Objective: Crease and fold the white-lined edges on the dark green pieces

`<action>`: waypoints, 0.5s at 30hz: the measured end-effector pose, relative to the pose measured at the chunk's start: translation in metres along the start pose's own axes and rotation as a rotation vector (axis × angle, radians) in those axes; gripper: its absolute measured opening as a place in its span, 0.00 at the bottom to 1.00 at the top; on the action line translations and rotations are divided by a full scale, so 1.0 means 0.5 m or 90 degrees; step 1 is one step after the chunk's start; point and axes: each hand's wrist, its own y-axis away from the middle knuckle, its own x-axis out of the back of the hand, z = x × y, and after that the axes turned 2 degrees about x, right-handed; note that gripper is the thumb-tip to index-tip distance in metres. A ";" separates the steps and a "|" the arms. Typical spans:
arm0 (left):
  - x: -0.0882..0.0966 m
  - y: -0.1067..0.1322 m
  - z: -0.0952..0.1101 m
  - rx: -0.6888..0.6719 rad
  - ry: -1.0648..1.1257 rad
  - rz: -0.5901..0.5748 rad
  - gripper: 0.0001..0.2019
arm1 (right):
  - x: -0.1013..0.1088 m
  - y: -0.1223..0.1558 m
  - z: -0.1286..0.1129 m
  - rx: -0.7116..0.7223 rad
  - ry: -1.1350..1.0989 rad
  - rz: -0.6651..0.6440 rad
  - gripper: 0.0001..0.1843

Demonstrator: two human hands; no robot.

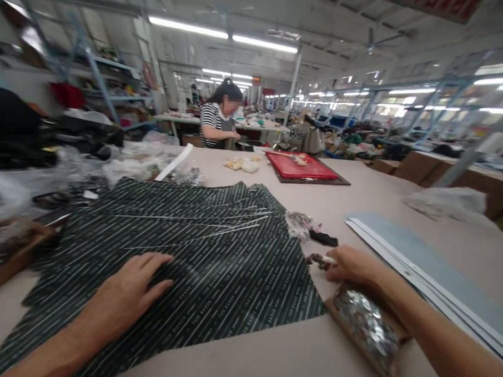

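Observation:
A dark green piece of fabric (231, 282) with white diagonal stripes and printed lettering covers much of the table in front of me. On its near left part lies my left hand (133, 286), palm down, fingers and thumb apart, holding nothing. Several thin white strips (233, 229) lie across the cloth. Just past the fabric's right edge, my right hand (350, 265) is closed, with something small and white at its fingertips that I cannot make out. Small dark pieces (315, 259) are beside those fingertips. Below the right wrist sits an open box (366, 321) of shiny silvery pieces.
A red tray (300, 166) lies toward the table's back. White strips and a blue-grey sheet (428, 246) lie at right, a clear plastic bag (449, 200) beyond. A black item (323, 238) lies past my right hand. Plastic bags (131, 161) crowd the left. A person (217, 117) works across the table.

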 end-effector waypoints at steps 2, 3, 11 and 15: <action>0.004 -0.013 -0.011 0.023 -0.021 -0.029 0.17 | -0.010 -0.015 0.001 0.015 -0.007 -0.013 0.09; 0.003 -0.021 -0.012 0.030 -0.027 -0.030 0.17 | -0.013 -0.020 0.003 0.018 -0.014 -0.024 0.09; -0.001 -0.046 -0.008 0.037 -0.046 -0.012 0.19 | -0.016 -0.045 -0.003 -0.013 -0.057 -0.084 0.05; -0.001 -0.048 -0.010 0.031 -0.062 -0.013 0.19 | -0.037 -0.049 0.006 -0.025 -0.062 0.004 0.08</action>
